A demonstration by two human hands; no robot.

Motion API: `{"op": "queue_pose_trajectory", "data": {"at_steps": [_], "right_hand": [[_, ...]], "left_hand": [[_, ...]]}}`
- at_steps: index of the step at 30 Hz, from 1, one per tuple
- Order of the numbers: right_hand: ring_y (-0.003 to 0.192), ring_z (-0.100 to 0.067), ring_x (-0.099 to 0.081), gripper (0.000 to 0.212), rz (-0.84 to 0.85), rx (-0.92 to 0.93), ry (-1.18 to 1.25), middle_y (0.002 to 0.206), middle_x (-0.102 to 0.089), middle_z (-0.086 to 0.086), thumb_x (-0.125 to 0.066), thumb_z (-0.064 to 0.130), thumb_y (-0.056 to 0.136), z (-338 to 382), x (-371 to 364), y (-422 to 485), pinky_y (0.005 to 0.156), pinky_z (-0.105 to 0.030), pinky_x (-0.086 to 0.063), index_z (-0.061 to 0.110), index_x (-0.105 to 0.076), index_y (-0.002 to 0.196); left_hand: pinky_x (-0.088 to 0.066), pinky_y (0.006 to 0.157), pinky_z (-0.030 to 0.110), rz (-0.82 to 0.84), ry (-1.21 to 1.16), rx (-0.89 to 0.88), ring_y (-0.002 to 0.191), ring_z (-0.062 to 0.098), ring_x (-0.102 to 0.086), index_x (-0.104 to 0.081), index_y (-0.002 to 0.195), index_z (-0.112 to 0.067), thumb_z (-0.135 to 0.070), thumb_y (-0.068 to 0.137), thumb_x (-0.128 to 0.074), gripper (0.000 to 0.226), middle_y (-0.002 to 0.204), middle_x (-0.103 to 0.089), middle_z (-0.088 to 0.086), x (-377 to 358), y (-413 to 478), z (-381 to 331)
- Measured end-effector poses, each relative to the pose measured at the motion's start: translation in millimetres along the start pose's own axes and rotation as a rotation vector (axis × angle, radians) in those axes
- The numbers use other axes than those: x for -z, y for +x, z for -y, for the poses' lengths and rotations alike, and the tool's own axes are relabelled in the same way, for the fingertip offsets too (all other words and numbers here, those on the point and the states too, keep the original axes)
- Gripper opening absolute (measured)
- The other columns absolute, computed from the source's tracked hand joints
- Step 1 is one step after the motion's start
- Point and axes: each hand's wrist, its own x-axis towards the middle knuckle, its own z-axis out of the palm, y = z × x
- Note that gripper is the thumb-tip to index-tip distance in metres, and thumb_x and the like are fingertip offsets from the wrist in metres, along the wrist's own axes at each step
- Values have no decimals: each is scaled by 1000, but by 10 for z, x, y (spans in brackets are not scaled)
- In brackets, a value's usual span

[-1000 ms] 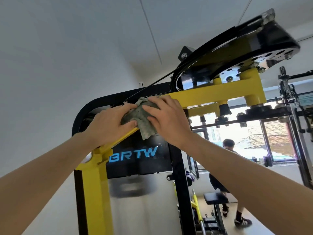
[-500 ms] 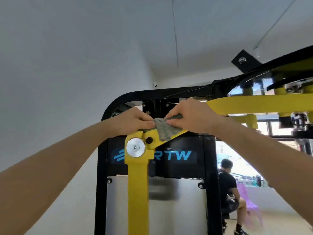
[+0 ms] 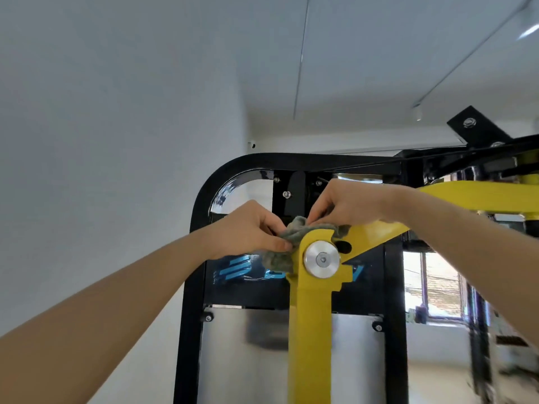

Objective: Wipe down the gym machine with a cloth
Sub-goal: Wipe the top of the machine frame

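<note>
The gym machine has a black rounded frame (image 3: 201, 211) and a yellow upright post (image 3: 310, 330) that meets a yellow slanted arm (image 3: 376, 228) at a silver pivot disc (image 3: 321, 259). A crumpled grey-green cloth (image 3: 275, 259) is draped over the top of that yellow joint and hangs down its left side. My left hand (image 3: 248, 228) pinches the cloth from the left. From above, my right hand (image 3: 347, 204) holds the cloth's top edge with curled fingers. Part of the cloth is hidden behind the joint.
A grey wall fills the left. Behind the post are a black panel with blue lettering (image 3: 236, 271) and a shiny metal shroud (image 3: 248, 360). More black and yellow machine parts (image 3: 481, 132) reach in from the upper right. A window (image 3: 431, 287) lies at the right.
Both hands and the cloth have slid down the yellow arm onto the pivot joint. My view has shifted, so the post now sits at centre. The seated person is out of view.
</note>
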Motion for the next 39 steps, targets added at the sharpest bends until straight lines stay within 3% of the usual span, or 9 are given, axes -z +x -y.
{"op": "queue_pose_trajectory", "data": {"at_steps": [5, 14, 18, 22, 26, 29, 31, 34, 39], "right_hand": [[75, -3, -68, 12, 78, -22, 6, 88, -77, 8, -71, 25, 93, 77, 55, -20, 70, -17, -53, 21, -81, 97], [79, -4, -69, 8, -183, -6, -206, 83, -76, 14, -75, 21, 88, -78, 224, -460, 78, -16, -52, 26, -81, 90], [83, -1, -66, 17, -423, -40, -250, 89, -74, 16, -80, 16, 83, -243, 106, -771, 76, -15, -49, 27, -80, 96], [95, -10, -60, 20, -737, -39, -368, 106, -74, 8, -83, 14, 79, -485, -157, -978, 84, -32, -49, 22, -80, 97], [81, -7, -67, 13, -966, -183, 60, 90, -74, 6, -79, 7, 82, -550, -411, -1144, 71, -19, -55, 18, -78, 89], [77, -23, -72, 9, -1007, -360, 433, 82, -74, -3, -75, 4, 87, -542, -580, -1203, 67, -39, -63, 13, -76, 86], [74, -27, -73, 3, -938, -465, 692, 83, -73, -11, -71, 3, 90, -462, -631, -1211, 63, -45, -63, 6, -70, 90], [64, -20, -73, 7, -769, -559, 928, 78, -73, -10, -64, 4, 96, -364, -640, -1241, 57, -37, -62, 1, -66, 102], [83, -24, -73, 17, -528, -423, 1400, 93, -74, -14, -57, 16, 100, -246, -484, -1306, 72, -34, -64, 6, -64, 112]], "left_hand": [[-61, 89, 43, -36, -73, -16, 90, 29, -73, -79, 101, -11, -18, 88, -77, 15, 92, -77, 7, -90, -67, 166], [-55, 97, 56, -33, -258, -79, 103, 44, -67, -77, 107, -15, -41, 90, -65, 33, 102, -73, 21, -224, 194, -130], [-57, 79, 21, -29, -126, -143, 89, 15, -72, -79, 98, -23, -35, 97, -63, 20, 90, -77, -1, -280, 327, -339], [-51, 71, 12, -25, 101, -236, 81, 2, -69, -80, 98, -25, -33, 93, -71, 14, 83, -76, -10, -365, 483, -590], [-47, 70, 10, -28, 319, -316, 78, -9, -64, -76, 104, -31, -29, 84, -80, 20, 91, -69, -21, -473, 679, -738], [-48, 75, 16, -43, 355, -344, 79, -6, -63, -74, 108, -33, -28, 81, -82, 28, 98, -68, -22, -547, 809, -794], [-50, 79, 21, -42, 367, -351, 83, -3, -63, -73, 110, -32, -26, 81, -81, 30, 99, -65, -22, -585, 868, -817], [-53, 84, 32, -73, 407, -391, 90, 3, -59, -71, 110, -31, -23, 81, -80, 31, 105, -62, -14, -657, 914, -835], [-50, 87, 34, -95, 514, -474, 95, 10, -56, -69, 113, -34, -24, 84, -74, 32, 108, -58, -10, -708, 873, -842]]}}
